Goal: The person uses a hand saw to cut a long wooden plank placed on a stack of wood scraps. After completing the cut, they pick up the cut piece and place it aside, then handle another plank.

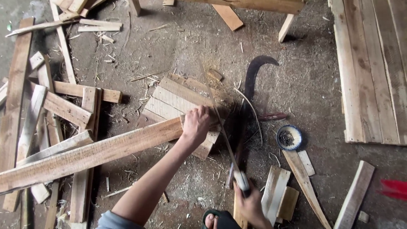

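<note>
My left hand (pixel 196 123) is clamped down on the end of the long plank (pixel 89 154), fingers curled over its edge, right in the middle of the frame where it rests on a stack of short boards (pixel 178 99). My right hand (pixel 250 203), bottom centre, has its fingers wrapped tight round the handle of the handsaw (pixel 220 127), whose thin blade runs up just beside my left knuckles.

To cut well here I'd say keep the weight on the plank so it can't skid on the stack, use long light strokes, and mind that thumb so close to the teeth.

The floor is bare dirt covered in sawdust and shavings. There's a heap of offcuts down the left side, a curved sickle (pixel 254 74) upper middle, a little round tin of nails (pixel 289 138) to the right, and a flat pallet panel (pixel 373 68) in the upper right.
</note>
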